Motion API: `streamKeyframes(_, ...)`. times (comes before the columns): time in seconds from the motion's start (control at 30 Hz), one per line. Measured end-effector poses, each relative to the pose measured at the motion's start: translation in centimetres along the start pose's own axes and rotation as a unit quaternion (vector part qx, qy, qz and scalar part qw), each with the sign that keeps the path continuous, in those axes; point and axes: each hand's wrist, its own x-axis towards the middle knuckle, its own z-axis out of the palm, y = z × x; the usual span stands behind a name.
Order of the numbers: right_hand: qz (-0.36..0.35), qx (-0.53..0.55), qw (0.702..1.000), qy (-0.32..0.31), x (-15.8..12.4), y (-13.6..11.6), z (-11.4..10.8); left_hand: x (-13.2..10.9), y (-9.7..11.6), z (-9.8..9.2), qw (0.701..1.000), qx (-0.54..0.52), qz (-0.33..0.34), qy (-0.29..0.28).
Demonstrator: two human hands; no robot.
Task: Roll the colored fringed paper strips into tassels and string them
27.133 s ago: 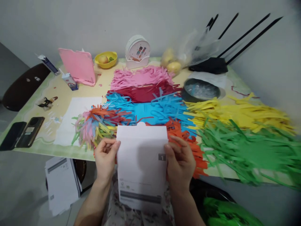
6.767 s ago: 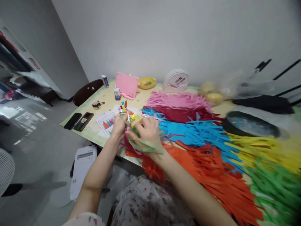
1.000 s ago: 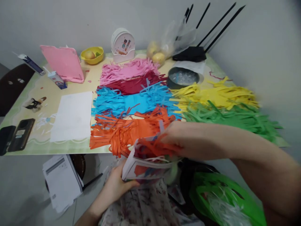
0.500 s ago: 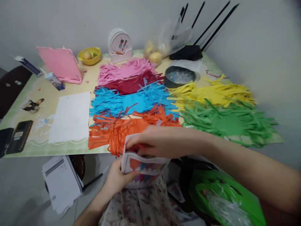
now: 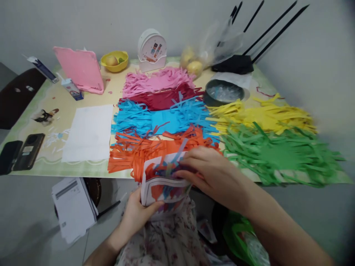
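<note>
Head view: the left hand (image 5: 141,208) is closed around a paper packet (image 5: 155,192), thumb on the near face, and holds it tilted over the lap at the near edge of the worktop (image 5: 91,168). The right hand (image 5: 208,170) has its fingers bent at the packet's open mouth; whether they pinch anything cannot be told. Coloured strips (image 5: 166,168) lie inside, with orange and blue showing, and a pale strip (image 5: 181,149) rises at the mouth. By the look of it, the packet is at least partly filled and its closing remains undone; how full it is cannot be made out. Behind it, from near to far, lie fringed piles in orange (image 5: 138,155), blue (image 5: 165,120), dark red (image 5: 158,99) and pink (image 5: 161,80), with green (image 5: 280,155) and yellow (image 5: 269,116) at the right, so plenty of paper seems left over. The orange pile sits just behind the packet, and its loose fringe could snag. To the left lie a white sheet (image 5: 88,133) and two phones (image 5: 29,151); below the worktop are stacked printed sheets (image 5: 73,210) at left and a green bag (image 5: 233,231) at right.
</note>
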Motion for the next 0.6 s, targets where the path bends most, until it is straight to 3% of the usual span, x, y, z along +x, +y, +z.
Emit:
streamKeyframes(0.1, -0.047, 0.086, 0.986, -0.136, 1.3, -1.1, 0.0, 0.1, 0.0, 0.0, 1.000, 0.010, 0.011, -0.021)
streamKeyframes(0.2, -0.123, 0.130, 0.945, -0.272, 2.9, -1.4, 0.0, 0.2, 0.0, -0.1, 0.998, 0.002, 0.022, -0.055)
streamKeyframes(0.3, -0.178, 0.131, 0.916, -0.336, 4.5, -1.1, 0.4, 0.2, 0.0, -0.1, 0.997, -0.003, 0.035, -0.075)
streamKeyframes(0.47, -0.234, 0.145, 0.915, -0.294, 4.9, -1.8, 0.6, 0.1, 0.3, 0.5, 0.996, 0.018, 0.057, -0.072)
streamKeyframes(0.6, -0.131, 0.092, 0.966, -0.203, 2.9, -2.7, -0.5, 0.5, 0.9, 0.4, 0.999, -0.011, 0.040, -0.021)
